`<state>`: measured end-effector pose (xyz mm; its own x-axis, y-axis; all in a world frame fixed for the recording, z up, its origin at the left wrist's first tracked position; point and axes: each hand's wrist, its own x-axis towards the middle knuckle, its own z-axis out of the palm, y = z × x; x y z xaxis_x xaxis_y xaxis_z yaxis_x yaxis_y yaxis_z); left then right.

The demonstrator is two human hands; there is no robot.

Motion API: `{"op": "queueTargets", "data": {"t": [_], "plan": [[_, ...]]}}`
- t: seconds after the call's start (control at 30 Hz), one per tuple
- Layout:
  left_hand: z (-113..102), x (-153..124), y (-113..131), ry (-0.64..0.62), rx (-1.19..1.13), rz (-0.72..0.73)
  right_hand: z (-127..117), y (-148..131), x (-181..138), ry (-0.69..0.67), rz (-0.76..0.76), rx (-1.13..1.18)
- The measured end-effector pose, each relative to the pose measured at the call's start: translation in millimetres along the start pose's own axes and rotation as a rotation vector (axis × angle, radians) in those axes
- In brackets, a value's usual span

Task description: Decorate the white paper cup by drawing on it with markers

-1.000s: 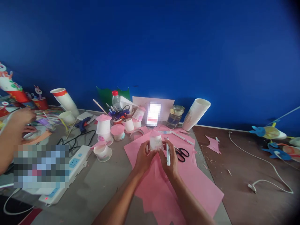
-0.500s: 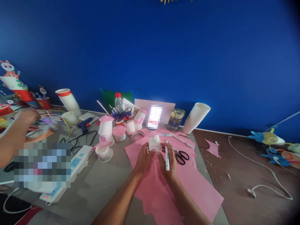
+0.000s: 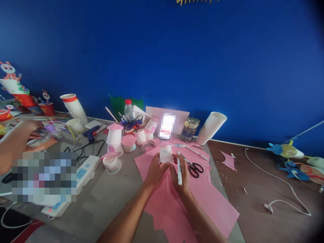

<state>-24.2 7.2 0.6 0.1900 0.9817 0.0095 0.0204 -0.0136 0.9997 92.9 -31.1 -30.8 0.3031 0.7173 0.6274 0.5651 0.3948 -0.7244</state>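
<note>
The small white cup (image 3: 165,153), capped with a piece of pink paper, was held up just above the pink paper sheets (image 3: 199,199) near the middle of the tabletop (image 3: 111,195), between both hands. The left hand (image 3: 155,170) gripped its near-left side, fingers closed around the wall, while the right hand (image 3: 180,173) steadied the other side with its fingertips and at the same time kept a white marker pen (image 3: 179,171) pinched along its fingers, tip pointing up. The step looked like fitting or decorating the cup; a next move would call for freeing the pen hand while keeping the light cup from crushing. Black scissors (image 3: 195,168) lay just to the right on the pink sheets, close enough to catch a wrist. Beyond stood finished pink-topped cups (image 3: 113,136), a water bottle (image 3: 128,109), a glass jar (image 3: 189,129) and a leaning stack of white cups (image 3: 211,126). To the left lay a glue gun (image 3: 91,131) and a white power strip (image 3: 84,170), and another person's hand (image 3: 24,130) worked at the far left edge. A white cable (image 3: 280,184) trailed over the brown surface to the right.
</note>
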Motion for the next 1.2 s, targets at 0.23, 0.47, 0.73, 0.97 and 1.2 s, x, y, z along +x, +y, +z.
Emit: {"op": "queueTargets", "data": {"t": [0.23, 0.47, 0.73, 0.97, 1.2], "plan": [[2, 0, 2, 0.017, -0.004, 0.001, 1, 3, -1, 0.001, -0.043, 0.005], [4, 1, -5, 0.006, 0.006, 0.044, -1, -1, 1, 0.008, -0.047, -0.013], [4, 3, -9, -0.037, -0.033, 0.036, 0, -1, 0, 0.033, -0.05, -0.019], [1, 4, -12, -0.047, -0.004, 0.015, 1, -4, -2, 0.055, -0.077, -0.037], [2, 2, -5, -0.032, -0.041, -0.033, 0, -8, 0, 0.035, -0.11, -0.006]]}}
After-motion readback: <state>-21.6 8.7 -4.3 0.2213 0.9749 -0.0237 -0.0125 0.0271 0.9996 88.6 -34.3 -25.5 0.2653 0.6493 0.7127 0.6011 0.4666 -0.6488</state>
